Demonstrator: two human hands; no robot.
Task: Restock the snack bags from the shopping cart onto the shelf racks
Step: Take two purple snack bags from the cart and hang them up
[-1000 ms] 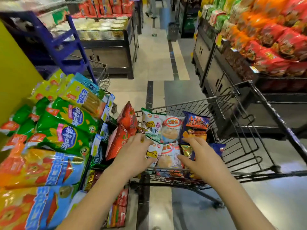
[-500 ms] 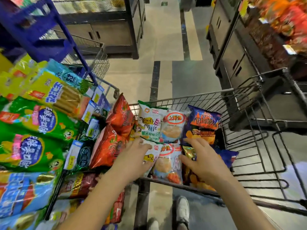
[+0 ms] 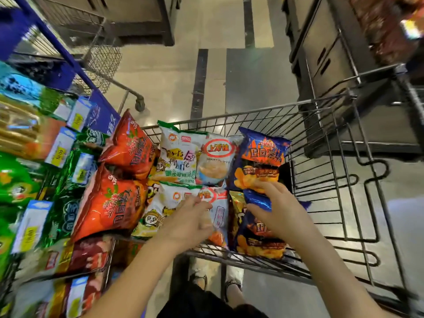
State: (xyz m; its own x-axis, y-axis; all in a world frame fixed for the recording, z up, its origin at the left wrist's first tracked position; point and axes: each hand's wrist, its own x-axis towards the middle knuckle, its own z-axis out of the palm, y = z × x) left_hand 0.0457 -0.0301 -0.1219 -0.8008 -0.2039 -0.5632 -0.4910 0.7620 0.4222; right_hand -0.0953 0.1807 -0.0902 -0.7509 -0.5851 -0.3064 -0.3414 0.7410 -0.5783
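A wire shopping cart (image 3: 252, 112) holds several snack bags in two rows: white cartoon bags (image 3: 176, 157), pale shrimp-chip bags (image 3: 215, 161) and blue chip bags (image 3: 261, 157). Two orange bags (image 3: 107, 203) lean at the cart's left side against the shelf rack (image 3: 57, 152). My left hand (image 3: 190, 223) lies over the near shrimp-chip bag (image 3: 220, 214), fingers curled at its top edge. My right hand (image 3: 280, 212) pinches the top of the near blue bag (image 3: 259, 237) between thumb and fingers.
The shelf rack on the left is packed with green, yellow and red bags behind price tags (image 3: 29, 226). Another wire cart (image 3: 101, 53) stands at the back left. Dark display cabinets (image 3: 325, 53) line the right side. My feet (image 3: 231, 285) stand below the cart.
My view has tilted down toward the cart. My right hand has slid back from the far blue bag to the near one. My left hand has shifted right onto the near shrimp-chip bag.
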